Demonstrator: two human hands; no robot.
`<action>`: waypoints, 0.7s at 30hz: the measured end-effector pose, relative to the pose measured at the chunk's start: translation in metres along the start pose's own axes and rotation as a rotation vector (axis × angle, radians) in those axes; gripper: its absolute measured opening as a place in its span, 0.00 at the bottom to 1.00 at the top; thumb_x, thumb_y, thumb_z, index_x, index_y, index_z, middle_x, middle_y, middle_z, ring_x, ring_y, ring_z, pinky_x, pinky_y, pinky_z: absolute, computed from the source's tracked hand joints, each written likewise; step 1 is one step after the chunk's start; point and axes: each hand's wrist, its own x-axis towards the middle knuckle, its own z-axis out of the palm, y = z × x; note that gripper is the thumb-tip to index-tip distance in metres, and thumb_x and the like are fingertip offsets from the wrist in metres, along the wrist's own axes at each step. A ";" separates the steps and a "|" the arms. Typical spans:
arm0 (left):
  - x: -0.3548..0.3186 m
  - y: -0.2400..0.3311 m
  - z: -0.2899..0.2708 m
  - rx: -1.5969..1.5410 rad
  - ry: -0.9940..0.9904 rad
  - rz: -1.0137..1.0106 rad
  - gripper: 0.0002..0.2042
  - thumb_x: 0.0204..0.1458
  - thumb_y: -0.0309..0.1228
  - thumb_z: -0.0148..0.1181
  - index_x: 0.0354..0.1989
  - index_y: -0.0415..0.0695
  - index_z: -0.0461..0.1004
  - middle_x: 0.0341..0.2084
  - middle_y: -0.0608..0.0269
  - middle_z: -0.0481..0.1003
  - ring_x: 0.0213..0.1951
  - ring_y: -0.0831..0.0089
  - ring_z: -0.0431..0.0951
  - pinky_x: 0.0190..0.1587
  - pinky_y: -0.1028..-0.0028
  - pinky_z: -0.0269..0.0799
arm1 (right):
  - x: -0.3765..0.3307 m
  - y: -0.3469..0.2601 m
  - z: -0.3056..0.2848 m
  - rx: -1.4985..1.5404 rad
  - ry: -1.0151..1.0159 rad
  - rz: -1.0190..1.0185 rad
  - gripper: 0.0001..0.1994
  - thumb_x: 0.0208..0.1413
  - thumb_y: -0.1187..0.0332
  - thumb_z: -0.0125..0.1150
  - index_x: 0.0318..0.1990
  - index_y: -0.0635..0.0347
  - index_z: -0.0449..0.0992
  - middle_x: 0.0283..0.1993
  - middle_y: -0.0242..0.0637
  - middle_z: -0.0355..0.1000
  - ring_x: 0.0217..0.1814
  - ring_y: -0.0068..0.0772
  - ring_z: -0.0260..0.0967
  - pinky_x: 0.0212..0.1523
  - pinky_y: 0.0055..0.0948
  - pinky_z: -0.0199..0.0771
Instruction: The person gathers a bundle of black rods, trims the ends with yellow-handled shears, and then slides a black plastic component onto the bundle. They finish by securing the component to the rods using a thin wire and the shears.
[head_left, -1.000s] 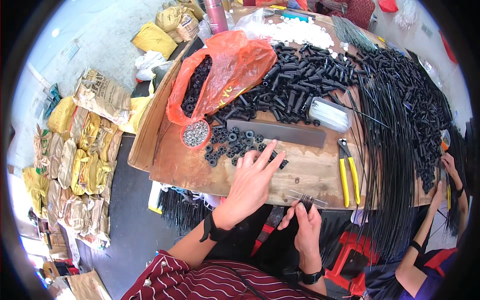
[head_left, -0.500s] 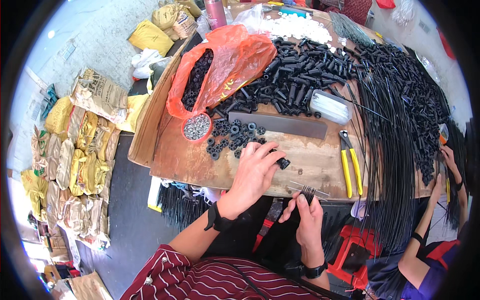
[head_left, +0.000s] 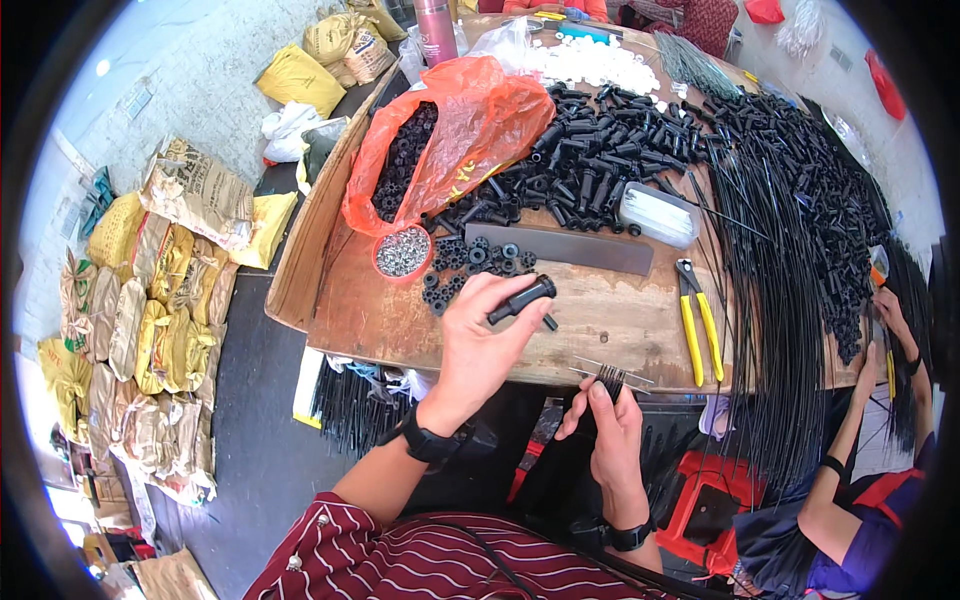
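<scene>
My left hand is raised above the table's near edge, thumb and fingers closed on a black tubular plastic part with a flared end. A thin dark stub shows beside the thumb. My right hand pinches a small bundle of thin black rods upright just off the table edge. Thin metal wires lie crosswise by its fingertips; whether they are gripped is unclear. Near my left hand are small black ring-shaped pieces and a round red tub of shiny metal bits.
Yellow-handled pliers lie right of my hands. Behind are a flat metal bar, a clear box of white sticks, an orange plastic bag and heaped black tubes. Long black rods overhang the edge; another person's arms work far right.
My left hand has moved slightly left and turned, so the black tubular part now shows lengthwise, its flared end up. My right hand keeps nearly the same place with the rods.
</scene>
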 end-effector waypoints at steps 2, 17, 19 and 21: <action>0.000 0.000 -0.001 -0.202 0.036 -0.184 0.11 0.47 0.26 0.66 0.38 0.35 0.77 0.31 0.62 0.75 0.33 0.80 0.72 0.38 0.79 0.68 | 0.000 -0.001 0.001 0.005 0.005 0.006 0.10 0.65 0.65 0.46 0.42 0.64 0.65 0.26 0.34 0.65 0.23 0.24 0.67 0.25 0.27 0.75; 0.005 -0.015 0.009 -0.137 -0.060 -0.086 0.03 0.57 0.21 0.53 0.36 0.40 0.66 0.33 0.61 0.67 0.36 0.73 0.71 0.39 0.72 0.68 | 0.001 -0.002 -0.001 0.031 0.019 0.031 0.10 0.65 0.65 0.46 0.41 0.65 0.66 0.26 0.33 0.66 0.23 0.25 0.68 0.27 0.27 0.75; 0.008 -0.009 0.002 0.086 -0.145 0.050 0.07 0.52 0.18 0.54 0.38 0.39 0.67 0.33 0.59 0.67 0.36 0.67 0.70 0.39 0.70 0.67 | 0.002 -0.001 -0.002 0.049 0.012 0.037 0.10 0.65 0.66 0.46 0.41 0.65 0.67 0.27 0.33 0.68 0.24 0.26 0.69 0.28 0.27 0.75; 0.008 -0.007 0.000 0.308 -0.230 0.185 0.12 0.47 0.15 0.55 0.40 0.39 0.68 0.34 0.56 0.67 0.37 0.61 0.69 0.40 0.68 0.66 | 0.003 0.000 -0.002 0.044 0.014 0.037 0.10 0.65 0.66 0.46 0.41 0.65 0.67 0.27 0.33 0.67 0.24 0.26 0.69 0.28 0.28 0.75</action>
